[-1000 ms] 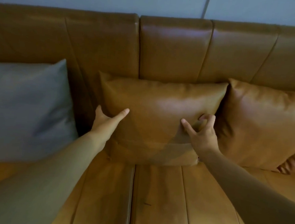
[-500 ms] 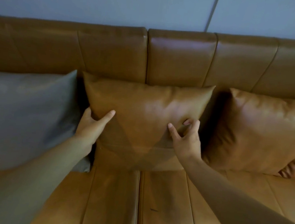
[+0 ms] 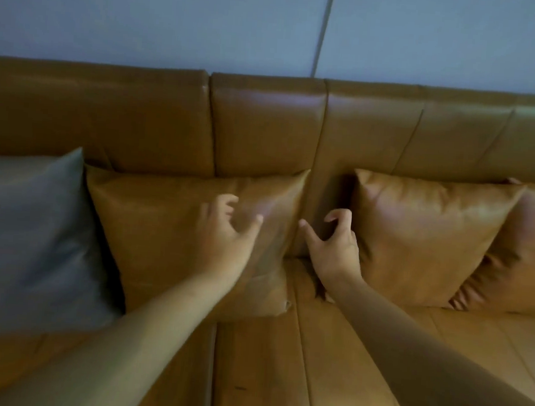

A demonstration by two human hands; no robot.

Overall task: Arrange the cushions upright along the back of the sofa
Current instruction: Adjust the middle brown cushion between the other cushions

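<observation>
A tan leather cushion [image 3: 162, 226] stands upright against the sofa back [image 3: 265, 129], close beside a grey cushion [image 3: 24, 231] on its left. My left hand [image 3: 222, 234] hovers blurred over the tan cushion's right half, fingers spread and curled, holding nothing. My right hand [image 3: 333, 243] is in the gap to the cushion's right, fingers apart and empty. A second tan cushion [image 3: 423, 240] leans upright to the right of that gap, with a third cushion [image 3: 534, 249] partly behind it at the frame edge.
The sofa seat [image 3: 279, 364] stretches toward me with seams running front to back. A blue-grey wall [image 3: 178, 19] rises behind the sofa back. Both forearms cross the seat from the lower corners.
The middle tan cushion has shifted left until it sits next to the grey one. Both hands have let go of it and moved right; a gap opened beside the right cushion.
</observation>
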